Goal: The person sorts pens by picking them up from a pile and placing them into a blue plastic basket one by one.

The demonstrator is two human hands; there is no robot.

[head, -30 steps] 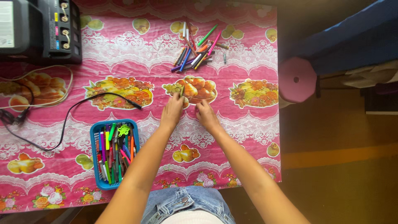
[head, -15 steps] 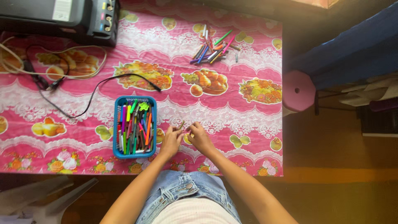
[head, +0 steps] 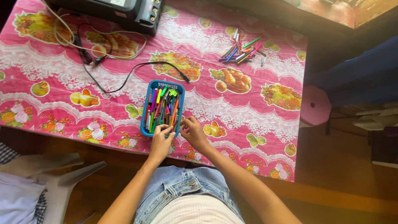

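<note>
A black printer [head: 124,10] and its trailing black cables [head: 103,58] are sitting at the far left of the pink, fruit-printed plastic tablecloth [head: 62,79]. Nearer, a blue plastic mesh basket [head: 162,108] is lying packed with coloured felt-tip pens [head: 162,108], their long axes running mostly away from the person, a few slanting. The left hand [head: 161,141] is curling at its near rim, fingertips among the pens; the right hand [head: 192,132] is pinching beside it, though what it pinches I cannot tell. The pens look light, stiff and smooth, best pinched mid-barrel. Far right, a loose pile of pens [head: 242,52] is fanning out.
</note>
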